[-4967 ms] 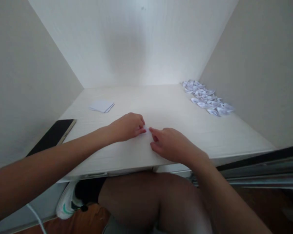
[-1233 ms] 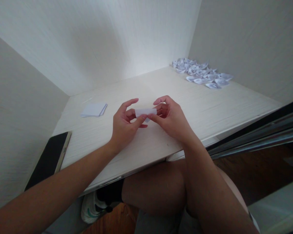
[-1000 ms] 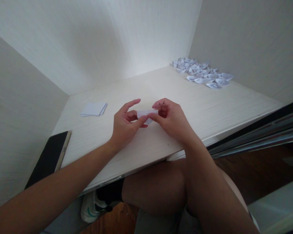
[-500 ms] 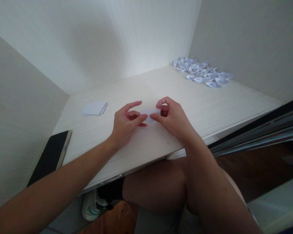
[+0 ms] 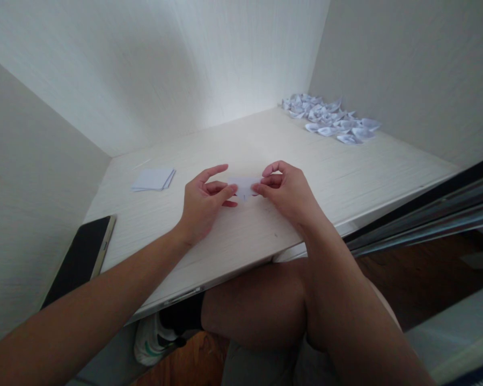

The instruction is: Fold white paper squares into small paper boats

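Observation:
A small folded piece of white paper is held just above the pale wooden desk, near its middle. My left hand pinches the paper's left end between thumb and fingers, index finger raised. My right hand pinches the right end with curled fingers. Both forearms reach in from the lower edge of the view.
A small stack of white paper squares lies at the desk's back left. A dark phone rests at the left edge. Several folded white paper shapes are heaped at the back right corner. Walls enclose the desk on three sides.
Five seconds ago both hands pressed the paper flat on the desk. They then lifted it and over the last second lowered it slightly, the fingers working its ends.

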The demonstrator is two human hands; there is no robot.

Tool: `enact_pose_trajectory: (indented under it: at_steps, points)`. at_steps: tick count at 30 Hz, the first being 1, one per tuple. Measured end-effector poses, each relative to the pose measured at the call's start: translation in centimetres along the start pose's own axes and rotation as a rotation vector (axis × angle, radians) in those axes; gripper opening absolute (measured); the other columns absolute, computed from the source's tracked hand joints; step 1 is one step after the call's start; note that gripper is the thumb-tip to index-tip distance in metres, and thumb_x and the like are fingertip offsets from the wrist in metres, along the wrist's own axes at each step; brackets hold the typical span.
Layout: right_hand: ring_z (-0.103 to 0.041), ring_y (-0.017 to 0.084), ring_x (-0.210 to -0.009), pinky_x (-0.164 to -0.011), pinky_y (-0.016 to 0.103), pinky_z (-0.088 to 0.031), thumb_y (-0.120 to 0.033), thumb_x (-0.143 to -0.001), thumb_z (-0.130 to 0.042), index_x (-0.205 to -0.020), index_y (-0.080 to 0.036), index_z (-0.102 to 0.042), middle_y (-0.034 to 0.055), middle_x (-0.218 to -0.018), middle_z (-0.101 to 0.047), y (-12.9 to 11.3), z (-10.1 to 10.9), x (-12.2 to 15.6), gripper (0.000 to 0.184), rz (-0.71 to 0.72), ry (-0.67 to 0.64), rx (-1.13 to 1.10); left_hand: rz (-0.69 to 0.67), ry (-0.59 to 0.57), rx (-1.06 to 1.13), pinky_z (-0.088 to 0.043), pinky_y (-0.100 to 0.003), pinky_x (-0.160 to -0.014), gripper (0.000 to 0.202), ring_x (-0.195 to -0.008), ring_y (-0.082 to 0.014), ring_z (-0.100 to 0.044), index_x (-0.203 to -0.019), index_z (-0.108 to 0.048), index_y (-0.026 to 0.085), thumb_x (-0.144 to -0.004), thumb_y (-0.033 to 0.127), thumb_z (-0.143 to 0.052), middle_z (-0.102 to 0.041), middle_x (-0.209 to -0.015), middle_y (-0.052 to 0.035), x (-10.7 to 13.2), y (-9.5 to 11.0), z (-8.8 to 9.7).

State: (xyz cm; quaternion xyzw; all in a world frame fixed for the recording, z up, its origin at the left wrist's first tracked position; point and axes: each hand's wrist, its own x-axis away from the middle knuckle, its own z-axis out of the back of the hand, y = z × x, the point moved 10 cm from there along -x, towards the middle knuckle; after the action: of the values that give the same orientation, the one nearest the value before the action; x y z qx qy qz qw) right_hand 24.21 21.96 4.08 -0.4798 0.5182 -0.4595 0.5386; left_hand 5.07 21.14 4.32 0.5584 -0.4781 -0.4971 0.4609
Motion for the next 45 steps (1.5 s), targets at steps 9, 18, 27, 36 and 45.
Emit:
enact_pose_trajectory:
  at_steps: [9,18,27,36,45]
  points:
    - [-0.069,0.014,-0.065,-0.067,0.029,-0.050,-0.005,-0.080,-0.074,-0.074,-0.022,-0.054,-0.0032,-0.069,-0.070,-0.7,0.2,-0.1,0.027,0.078,0.014,0.080,-0.017,0.001,-0.007,-0.065,-0.026,-0.053,0.056,-0.067,-0.0184,-0.077,-0.124,-0.067,0.017,-0.073,0.029,-0.088,-0.076,-0.073,0.0012,-0.1,0.0,0.1]
    - [-0.068,0.015,-0.071,-0.071,0.031,-0.051,-0.013,-0.082,-0.075,-0.080,-0.020,-0.066,-0.0007,-0.076,-0.073,-1.9,0.4,0.2,0.012,0.181,0.027,0.103,-0.153,0.028,-0.070,-0.065,-0.025,-0.053,0.036,-0.066,-0.0171,-0.078,-0.102,-0.055,0.024,-0.080,0.030,-0.082,-0.073,-0.074,0.0050,0.4,1.4,0.0]
    - [-0.073,0.017,-0.081,-0.079,0.035,-0.058,-0.019,-0.089,-0.070,-0.091,-0.021,-0.077,0.0031,-0.090,-0.080,-2.7,-0.4,0.7,0.007,0.239,-0.016,0.128,-0.265,-0.041,-0.205,-0.071,-0.029,-0.068,0.020,-0.074,-0.0153,-0.076,-0.093,-0.074,0.019,-0.082,0.033,-0.085,-0.076,-0.088,-0.0019,0.9,2.4,-0.9]
    - [-0.072,0.016,-0.078,-0.076,0.031,-0.061,-0.016,-0.084,-0.078,-0.099,-0.020,-0.080,0.0019,-0.087,-0.079,-3.6,-1.1,1.3,0.016,0.286,-0.057,0.187,-0.240,-0.045,-0.111,-0.072,-0.033,-0.073,0.033,-0.078,-0.0184,-0.079,-0.100,-0.079,0.018,-0.072,0.027,-0.095,-0.080,-0.093,-0.0040,1.1,2.2,-0.9]
    - [-0.074,0.018,-0.082,-0.081,0.036,-0.062,-0.019,-0.085,-0.081,-0.096,-0.022,-0.081,0.0031,-0.094,-0.082,-3.6,-0.7,1.3,0.011,0.284,-0.019,0.218,-0.355,-0.065,-0.227,-0.069,-0.030,-0.079,0.028,-0.109,-0.0219,-0.073,-0.098,-0.080,0.020,-0.074,0.028,-0.094,-0.074,-0.118,-0.0075,1.3,3.4,-1.0]
